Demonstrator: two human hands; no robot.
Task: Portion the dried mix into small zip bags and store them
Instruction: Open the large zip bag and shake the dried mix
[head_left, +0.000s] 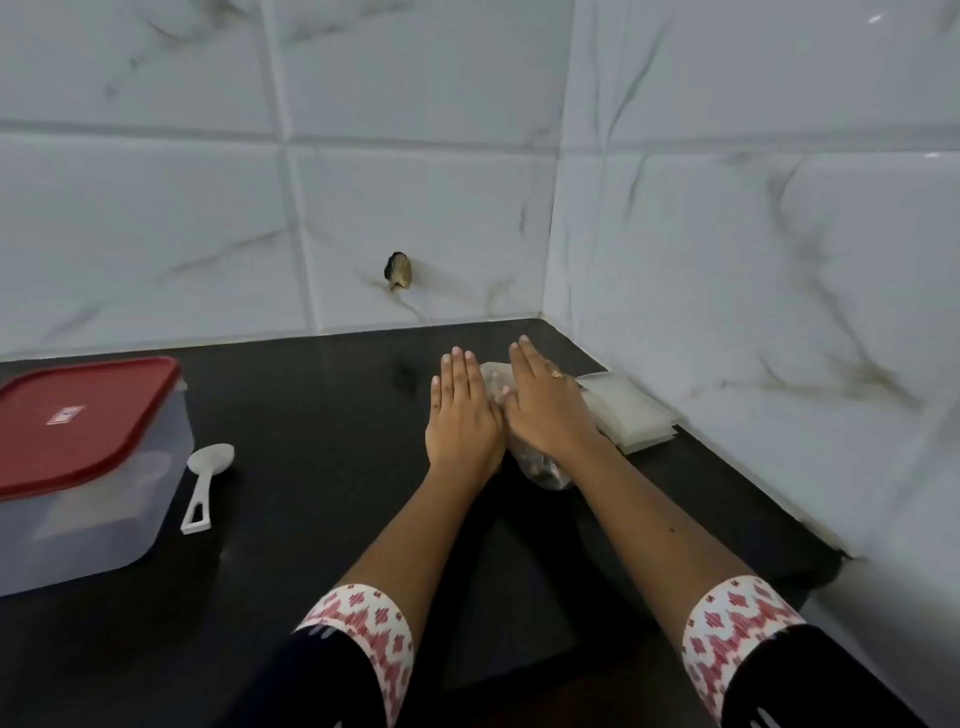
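head view: left hand (462, 410) and right hand (545, 402), fingers straight, press the mix bag (543, 472); red lid (78, 415) label unreadable.

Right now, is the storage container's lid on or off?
On. The red lid lies flat across the clear container, covering its top; latched or not, cannot tell.

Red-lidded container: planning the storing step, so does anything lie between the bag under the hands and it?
Yes. The white spoon lies on the counter beside the container, on its side facing the bag. The red lid is also on.
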